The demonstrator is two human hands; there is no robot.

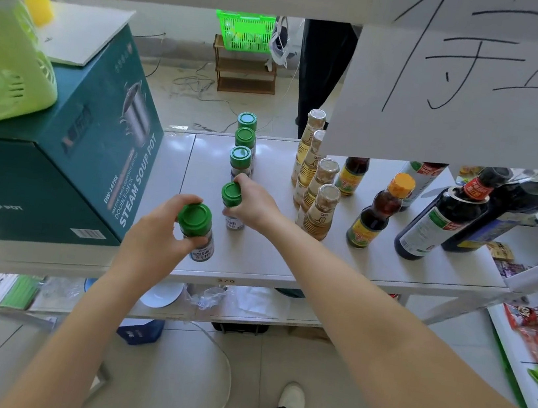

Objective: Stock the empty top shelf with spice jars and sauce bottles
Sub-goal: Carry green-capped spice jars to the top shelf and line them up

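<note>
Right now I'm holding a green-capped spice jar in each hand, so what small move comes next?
Probably set the left hand's jar down just behind the right hand's jar, nearest you. Three green-capped jars already stand in a line on the shelf, and that spot looks free.

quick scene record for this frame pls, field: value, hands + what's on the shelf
left hand: gripping a green-capped spice jar by cap and neck, near the shelf's front edge
right hand: gripping a second green-capped jar, just behind the first
row behind: three more green-capped jars, upright, in a line going back
top shelf: white
pale bottles: four, right of the jars
dark sauce bottles: further right, upright
left of jars: teal soup pot box
</note>
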